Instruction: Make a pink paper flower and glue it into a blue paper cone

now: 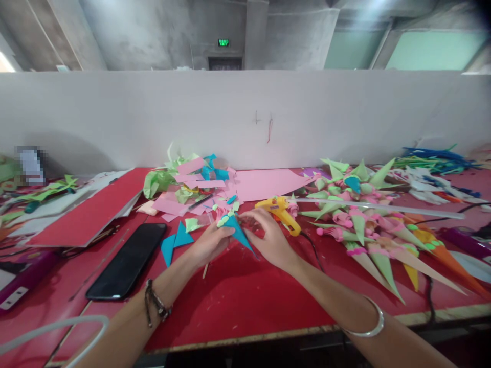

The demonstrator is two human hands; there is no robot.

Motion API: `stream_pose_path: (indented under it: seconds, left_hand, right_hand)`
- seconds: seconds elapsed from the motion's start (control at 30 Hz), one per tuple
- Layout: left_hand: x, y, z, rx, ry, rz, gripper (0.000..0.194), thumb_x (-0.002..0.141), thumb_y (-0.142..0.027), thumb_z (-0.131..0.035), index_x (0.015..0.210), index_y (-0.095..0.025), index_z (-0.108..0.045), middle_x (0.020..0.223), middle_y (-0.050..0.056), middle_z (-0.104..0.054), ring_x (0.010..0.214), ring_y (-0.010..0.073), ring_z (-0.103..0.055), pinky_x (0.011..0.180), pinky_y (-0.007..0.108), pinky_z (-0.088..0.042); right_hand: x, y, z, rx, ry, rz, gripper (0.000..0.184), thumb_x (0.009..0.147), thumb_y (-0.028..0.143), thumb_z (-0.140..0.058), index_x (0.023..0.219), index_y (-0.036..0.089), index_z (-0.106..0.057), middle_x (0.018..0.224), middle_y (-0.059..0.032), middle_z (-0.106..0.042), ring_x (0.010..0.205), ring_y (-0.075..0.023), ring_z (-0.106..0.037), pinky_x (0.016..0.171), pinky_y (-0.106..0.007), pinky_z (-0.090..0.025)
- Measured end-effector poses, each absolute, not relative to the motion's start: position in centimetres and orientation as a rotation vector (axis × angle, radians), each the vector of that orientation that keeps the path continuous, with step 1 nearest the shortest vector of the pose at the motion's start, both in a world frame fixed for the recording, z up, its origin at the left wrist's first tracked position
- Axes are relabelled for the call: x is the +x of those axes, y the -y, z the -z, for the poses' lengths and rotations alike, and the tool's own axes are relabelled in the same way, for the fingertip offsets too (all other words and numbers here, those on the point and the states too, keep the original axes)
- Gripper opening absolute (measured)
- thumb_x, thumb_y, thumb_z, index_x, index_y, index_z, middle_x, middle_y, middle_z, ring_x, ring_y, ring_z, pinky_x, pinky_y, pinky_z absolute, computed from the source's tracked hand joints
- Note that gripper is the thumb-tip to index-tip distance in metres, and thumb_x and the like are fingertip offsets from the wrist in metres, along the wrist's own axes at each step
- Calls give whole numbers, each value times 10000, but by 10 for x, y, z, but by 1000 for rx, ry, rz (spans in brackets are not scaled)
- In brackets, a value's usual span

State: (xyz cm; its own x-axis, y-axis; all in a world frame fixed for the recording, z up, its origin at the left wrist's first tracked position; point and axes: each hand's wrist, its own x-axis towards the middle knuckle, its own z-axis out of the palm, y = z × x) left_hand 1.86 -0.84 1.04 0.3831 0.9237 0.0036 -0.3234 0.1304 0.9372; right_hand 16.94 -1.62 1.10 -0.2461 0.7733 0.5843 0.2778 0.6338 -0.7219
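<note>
My left hand (213,243) is closed around a blue paper cone (238,234) that has pale green round trim and pink pieces at its wide top. The cone's tip slants down to the right. Curled at the cone's right side, my right hand (270,237) has its thumb against the blue edge and its fingertips by the trim; the exact grip is partly hidden. Just behind my right hand lies a yellow glue gun (282,208) with a clear glue stick (379,206) extending from it. Below my left hand a thin wooden stick (206,270) pokes out.
A black phone (128,261) and blue paper pieces (182,236) lie left of my hands. Pink and green paper scraps (199,179) are heaped behind. Many finished-looking paper cones (360,225) pile up at the right. A red board (99,204) lies left; a white partition (172,112) stands behind the table.
</note>
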Motion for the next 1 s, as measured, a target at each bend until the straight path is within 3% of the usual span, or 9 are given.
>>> stream_pose_path:
  seconds: [0.3, 0.5, 0.6, 0.77, 1.0]
  left_hand:
    - [19, 14, -20, 961, -473, -952, 288, 521, -266, -657, 762, -167, -535, 792, 28, -581, 910, 215, -527, 850, 356, -369]
    - [16, 13, -21, 1013, -430, -883, 332, 537, -258, -671, 829, -166, -544, 926, 59, -606, 983, 254, -531, 867, 396, -369]
    - [15, 10, -16, 1027, -464, -902, 340, 554, -262, -675, 857, -172, -550, 927, 64, -619, 924, 250, -571, 823, 382, -408]
    - [15, 9, -10, 1041, -578, -919, 289, 596, -221, -647, 866, -165, -559, 841, 44, -633, 718, 177, -620, 704, 315, -468]
    - [19, 12, -8, 1104, -668, -892, 217, 608, -214, -628, 797, -135, -557, 725, 24, -615, 686, 153, -598, 699, 307, -472]
  right_hand:
    - [173, 16, -13, -947, 1783, -432, 160, 761, 154, -520, 832, 230, -641, 822, -29, -462, 759, -148, -494, 641, -280, -447]
    - [174, 21, -21, -907, 1713, -254, 87, 791, 220, -515, 773, 225, -600, 788, -28, -527, 778, -164, -515, 702, -315, -433]
    - [173, 22, -21, -875, 1665, -337, 72, 800, 225, -495, 800, 222, -567, 781, -23, -573, 750, -158, -540, 688, -307, -450]
    - [171, 20, -18, -809, 1573, -531, 86, 774, 191, -518, 822, 220, -583, 830, -24, -591, 810, -148, -563, 720, -286, -473]
    - [170, 20, -20, -784, 1533, -694, 105, 750, 225, -540, 800, 227, -632, 842, -22, -615, 810, -150, -576, 682, -289, -505]
